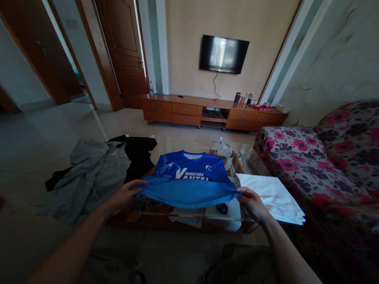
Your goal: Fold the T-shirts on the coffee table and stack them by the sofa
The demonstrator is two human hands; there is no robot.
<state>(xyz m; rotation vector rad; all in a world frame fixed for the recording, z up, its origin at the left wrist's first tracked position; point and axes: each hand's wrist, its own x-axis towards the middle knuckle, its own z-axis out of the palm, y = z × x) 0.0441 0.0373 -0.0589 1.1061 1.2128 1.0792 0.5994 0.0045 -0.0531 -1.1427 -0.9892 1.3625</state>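
A blue shirt [193, 165] with white lettering lies on the glass-topped coffee table [168, 146], its neckline toward the far side. Its near part is lifted and folded up, showing a lighter blue underside that covers the lower edge of the lettering. My left hand [126, 195] pinches the left end of this raised part, and my right hand [253, 203] pinches the right end. To the right of my right hand lies a folded white cloth [272, 198]. A grey garment [98, 177] and a black one [140, 152] are heaped left of the shirt.
A flowered sofa [311, 151] stands along the right side. Beyond the table is a low wooden cabinet [186, 109] with bottles on its right end, below a wall television [223, 54]. Papers and a small black object [222, 208] show near the table's front edge.
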